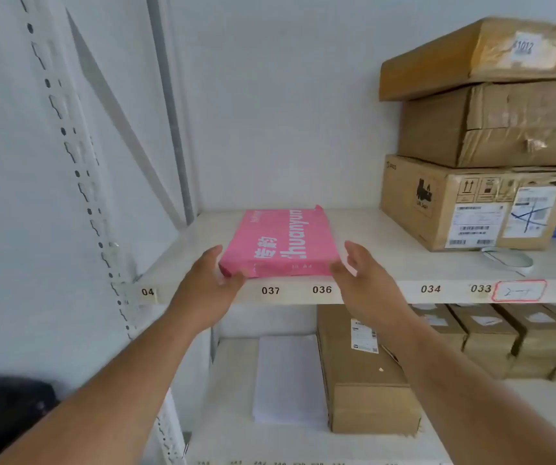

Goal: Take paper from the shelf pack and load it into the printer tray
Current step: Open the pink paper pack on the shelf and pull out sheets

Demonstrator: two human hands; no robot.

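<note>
A pink pack of A4 paper (278, 243) lies flat on the white shelf (387, 292), its short end at the front edge above the labels 037 and 036. My left hand (212, 280) cups the pack's near left corner, thumb under the front edge and fingers along the left side. My right hand (358, 276) is at the near right corner, thumb touching the front edge and fingers spread just beside the right side. The pack's far end looks torn open. No printer is in view.
Three stacked cardboard boxes (478, 199) fill the shelf's right part, with a roll of tape (508, 260) in front. On the lower shelf are a white paper stack (290, 380), a brown box (367, 374) and several small boxes (511, 337). A perforated upright (78, 182) stands left.
</note>
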